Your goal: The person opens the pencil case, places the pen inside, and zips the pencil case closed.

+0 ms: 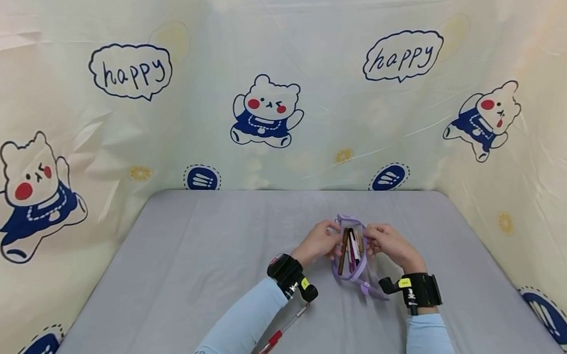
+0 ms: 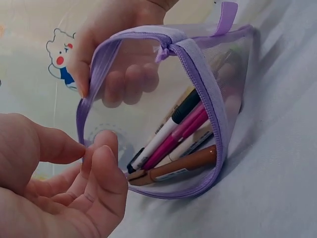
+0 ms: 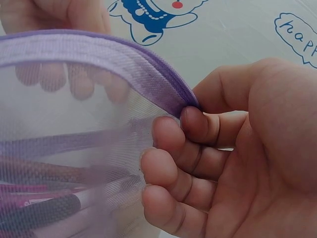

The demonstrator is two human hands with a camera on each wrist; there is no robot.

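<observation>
A see-through mesh pencil case with purple zipper edges lies with its mouth unzipped. My left hand pinches the mouth's edge between thumb and finger on the left. On the opposite side my right hand pinches the zipper edge, its other fingers curled against the mesh, as the right wrist view shows. Several pens are inside: a brown marker, a magenta pen and a white pen with a dark part show in the left wrist view. Others behind them are partly hidden.
A clear pen with a red cap lies on the grey-covered table, beside my left forearm. A curtain printed with cartoon bears hangs around the table's back and sides.
</observation>
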